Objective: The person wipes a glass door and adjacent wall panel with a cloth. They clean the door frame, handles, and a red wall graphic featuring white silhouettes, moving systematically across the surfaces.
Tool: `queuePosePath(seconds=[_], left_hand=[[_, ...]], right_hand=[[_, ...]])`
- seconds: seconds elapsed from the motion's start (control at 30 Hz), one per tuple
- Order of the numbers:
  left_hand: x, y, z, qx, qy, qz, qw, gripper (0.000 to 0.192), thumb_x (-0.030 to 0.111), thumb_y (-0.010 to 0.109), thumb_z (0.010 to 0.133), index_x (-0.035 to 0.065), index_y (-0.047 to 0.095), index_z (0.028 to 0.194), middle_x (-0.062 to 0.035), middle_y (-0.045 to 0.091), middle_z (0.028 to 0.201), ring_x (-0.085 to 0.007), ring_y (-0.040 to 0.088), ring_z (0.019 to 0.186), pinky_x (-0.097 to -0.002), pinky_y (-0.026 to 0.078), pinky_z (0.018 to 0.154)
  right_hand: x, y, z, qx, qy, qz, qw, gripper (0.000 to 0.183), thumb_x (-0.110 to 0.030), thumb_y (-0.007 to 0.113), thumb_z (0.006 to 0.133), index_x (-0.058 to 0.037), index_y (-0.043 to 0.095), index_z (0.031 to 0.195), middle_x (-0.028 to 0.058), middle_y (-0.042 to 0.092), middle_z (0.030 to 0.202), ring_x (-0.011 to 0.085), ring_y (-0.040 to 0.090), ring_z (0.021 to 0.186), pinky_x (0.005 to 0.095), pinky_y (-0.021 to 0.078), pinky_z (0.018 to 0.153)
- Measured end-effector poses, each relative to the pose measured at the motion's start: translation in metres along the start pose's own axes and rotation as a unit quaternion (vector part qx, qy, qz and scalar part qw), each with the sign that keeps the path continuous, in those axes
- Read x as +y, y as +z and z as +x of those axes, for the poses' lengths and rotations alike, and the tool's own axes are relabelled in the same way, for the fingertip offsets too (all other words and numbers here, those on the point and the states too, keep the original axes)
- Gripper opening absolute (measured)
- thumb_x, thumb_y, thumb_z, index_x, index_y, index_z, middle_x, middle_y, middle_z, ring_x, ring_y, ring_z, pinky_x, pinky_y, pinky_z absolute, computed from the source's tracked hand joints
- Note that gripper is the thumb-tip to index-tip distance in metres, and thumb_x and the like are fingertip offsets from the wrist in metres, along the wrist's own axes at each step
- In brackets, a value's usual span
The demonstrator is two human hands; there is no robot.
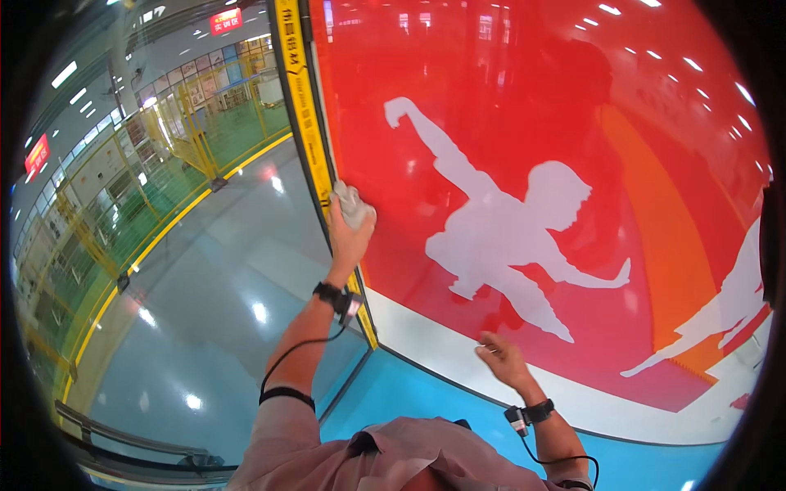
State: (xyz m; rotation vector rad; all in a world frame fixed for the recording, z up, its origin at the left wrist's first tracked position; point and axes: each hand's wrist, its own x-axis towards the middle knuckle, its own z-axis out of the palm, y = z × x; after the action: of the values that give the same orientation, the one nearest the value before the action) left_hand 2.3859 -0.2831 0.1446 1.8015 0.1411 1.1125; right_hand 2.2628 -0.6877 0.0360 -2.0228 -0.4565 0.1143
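Observation:
My left hand (pixel 351 240) is closed around a bunched pale grey cloth (pixel 354 207). It presses the cloth to the left edge of a glossy red panel (pixel 368 141), right beside an upright post covered in yellow film (pixel 302 98). White silhouettes of figures are printed on the panel, one of them a crouching figure (pixel 497 221) with arms spread. Lower and to the right, my right hand (pixel 506 362) hangs before the panel's white bottom band (pixel 442 337). Its fingers are loosely bent and nothing shows in them.
Both wrists wear a strapped device with a cable. Bright blue floor (pixel 374 393) meets the panel's base. To the left, past clear glass or an opening, lie a grey floor (pixel 227 288) and yellow mesh fencing (pixel 141 184). A metal rail (pixel 135 436) stands at lower left.

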Motion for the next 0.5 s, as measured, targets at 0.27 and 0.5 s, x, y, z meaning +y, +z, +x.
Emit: queuePosePath(seconds=[0.27,0.5], left_hand=[[0.037,0.037,0.037,0.122,0.098,0.043,0.987,0.083,0.024,0.081,0.086,-0.0041,0.038,0.151,-0.0265,0.047,0.139,-0.0427,0.050,0.128,-0.0496,0.042,0.110],[0.119,0.030,0.124,0.142,0.265,0.065,0.951,0.077,0.024,0.085,0.083,-0.0003,0.047,0.146,-0.0234,0.055,0.131,-0.0408,0.054,0.122,-0.0495,0.044,0.104]], right_hand=[[0.014,-0.120,-0.042,0.153,0.011,0.003,0.988,0.032,-0.012,0.073,0.095,0.0024,0.068,0.124,0.0129,0.072,0.105,0.0206,0.071,0.094,0.0339,0.0579,0.083],[0.012,-0.143,-0.024,0.263,0.028,0.069,0.962,0.024,-0.014,0.068,0.101,0.0041,0.072,0.116,0.0083,0.073,0.090,0.0159,0.068,0.081,0.0318,0.0567,0.076]])
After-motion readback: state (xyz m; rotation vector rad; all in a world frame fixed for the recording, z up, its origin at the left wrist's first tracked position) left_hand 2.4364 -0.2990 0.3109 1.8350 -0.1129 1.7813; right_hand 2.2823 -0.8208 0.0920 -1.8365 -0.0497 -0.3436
